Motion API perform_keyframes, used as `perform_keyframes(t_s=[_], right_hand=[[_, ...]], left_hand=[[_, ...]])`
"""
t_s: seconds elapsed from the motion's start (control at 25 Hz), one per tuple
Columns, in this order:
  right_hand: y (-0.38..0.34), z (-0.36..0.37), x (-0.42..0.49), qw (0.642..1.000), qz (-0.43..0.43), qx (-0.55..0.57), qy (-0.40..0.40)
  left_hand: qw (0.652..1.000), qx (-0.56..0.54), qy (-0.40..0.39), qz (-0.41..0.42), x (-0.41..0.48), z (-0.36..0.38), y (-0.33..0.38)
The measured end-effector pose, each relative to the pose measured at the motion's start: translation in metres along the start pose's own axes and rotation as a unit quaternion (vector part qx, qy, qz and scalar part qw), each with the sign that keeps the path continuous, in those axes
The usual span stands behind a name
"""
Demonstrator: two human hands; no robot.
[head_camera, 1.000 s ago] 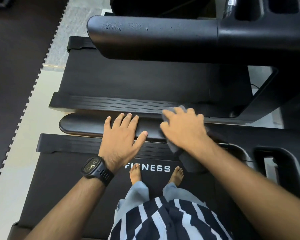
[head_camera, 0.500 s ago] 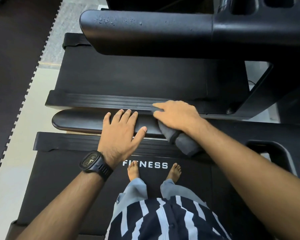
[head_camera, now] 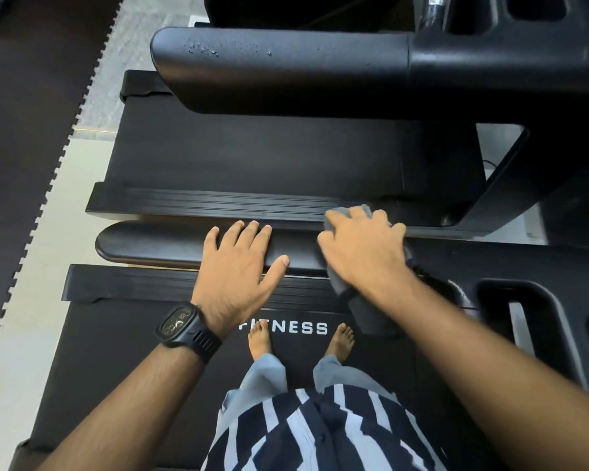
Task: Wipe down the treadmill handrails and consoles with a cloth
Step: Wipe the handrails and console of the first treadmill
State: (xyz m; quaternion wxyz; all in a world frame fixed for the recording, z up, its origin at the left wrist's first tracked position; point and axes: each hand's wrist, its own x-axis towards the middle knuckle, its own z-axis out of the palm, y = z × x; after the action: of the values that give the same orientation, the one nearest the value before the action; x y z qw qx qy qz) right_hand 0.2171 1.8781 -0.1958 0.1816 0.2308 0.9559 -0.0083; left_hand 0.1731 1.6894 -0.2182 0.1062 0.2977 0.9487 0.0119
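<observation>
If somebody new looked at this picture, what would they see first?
Probably the two hands in the middle: the right hand holds a grey cloth on the black handrail, and the left hand lies flat beside it, a black watch on its wrist. Next, two bare feet below, standing on the treadmill belt by the white word FITNESS.

Hands: two, the left hand [head_camera: 238, 266] and the right hand [head_camera: 361, 253]. Cloth [head_camera: 368, 314]: one, grey. Wristwatch [head_camera: 181, 322]: one, black. Bare feet: two, the left foot [head_camera: 259, 341] and the right foot [head_camera: 342, 341]. Handrails: two, the near handrail [head_camera: 150, 244] and the far handrail [head_camera: 279, 69]. Treadmill belts: two, the near belt [head_camera: 116, 351] and the far belt [head_camera: 252, 158]. Striped shirt [head_camera: 320, 430]: one. Printed word [head_camera: 286, 328]: one.
</observation>
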Motion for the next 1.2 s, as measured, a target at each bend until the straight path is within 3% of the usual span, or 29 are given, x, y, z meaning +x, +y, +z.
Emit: perform_keyframes(t_s=[0.12, 0.16, 0.2, 0.28, 0.36, 0.44, 0.48, 0.56, 0.64, 0.72, 0.8, 0.88, 0.96, 1.0, 1.08, 1.16, 1.2], right_hand=[[-0.017, 0.005, -0.004, 0.981, -0.185, 0.038, 0.048], [-0.013, -0.006, 0.016, 0.982, -0.172, 0.07, -0.013], [-0.006, -0.013, 0.03, 0.986, -0.108, 0.101, -0.081], [0.014, -0.008, 0.027, 0.993, 0.015, 0.076, -0.088], [0.009, 0.003, -0.008, 0.999, -0.026, -0.031, 0.024], [-0.004, 0.008, -0.009, 0.99, -0.137, 0.009, 0.035], [-0.004, 0.0, 0.011, 0.987, -0.154, 0.046, 0.0], [0.009, -0.016, 0.045, 0.987, -0.037, 0.101, -0.123], [0.026, -0.005, 0.029, 0.993, 0.049, 0.05, -0.094], [0.012, 0.006, -0.009, 0.999, -0.032, 0.0, 0.027], [0.002, 0.005, -0.003, 0.989, -0.134, 0.044, 0.035], [0.012, -0.013, 0.031, 0.989, -0.046, 0.109, -0.084], [0.03, -0.004, 0.027, 0.993, 0.058, 0.073, -0.077], [0.032, 0.003, 0.009, 0.999, 0.049, 0.014, -0.019], [0.014, 0.011, -0.015, 0.997, -0.065, 0.004, 0.045], [0.012, 0.0, 0.013, 0.989, -0.129, 0.072, -0.01], [0.017, -0.01, 0.03, 0.989, -0.081, 0.1, -0.077]], left_hand=[[1.0, 0.002, -0.004, 0.003, 0.002, 0.0, 0.005], [1.0, 0.002, -0.002, 0.004, 0.003, 0.0, 0.006], [1.0, 0.001, -0.002, 0.005, 0.003, 0.0, 0.006], [1.0, 0.0, -0.011, 0.007, 0.003, 0.0, 0.008], [1.0, 0.003, -0.006, 0.004, 0.004, -0.001, 0.01], [1.0, 0.003, -0.012, 0.006, 0.005, 0.0, 0.013], [1.0, 0.002, -0.011, 0.006, 0.005, 0.0, 0.014], [1.0, -0.002, -0.009, 0.01, 0.006, 0.0, 0.015], [1.0, -0.002, -0.013, 0.012, 0.004, -0.001, 0.017], [1.0, 0.0, -0.008, 0.013, 0.005, 0.0, 0.02], [1.0, 0.0, -0.013, 0.014, 0.006, -0.001, 0.024], [1.0, -0.002, -0.015, 0.018, 0.008, -0.001, 0.026], [1.0, -0.001, -0.017, 0.023, 0.007, -0.001, 0.028], [1.0, 0.0, -0.013, 0.022, 0.007, 0.0, 0.03], [1.0, 0.0, -0.011, 0.023, 0.008, 0.001, 0.033], [1.0, -0.001, -0.011, 0.024, 0.01, 0.001, 0.035], [1.0, -0.001, -0.012, 0.026, 0.01, 0.001, 0.036]])
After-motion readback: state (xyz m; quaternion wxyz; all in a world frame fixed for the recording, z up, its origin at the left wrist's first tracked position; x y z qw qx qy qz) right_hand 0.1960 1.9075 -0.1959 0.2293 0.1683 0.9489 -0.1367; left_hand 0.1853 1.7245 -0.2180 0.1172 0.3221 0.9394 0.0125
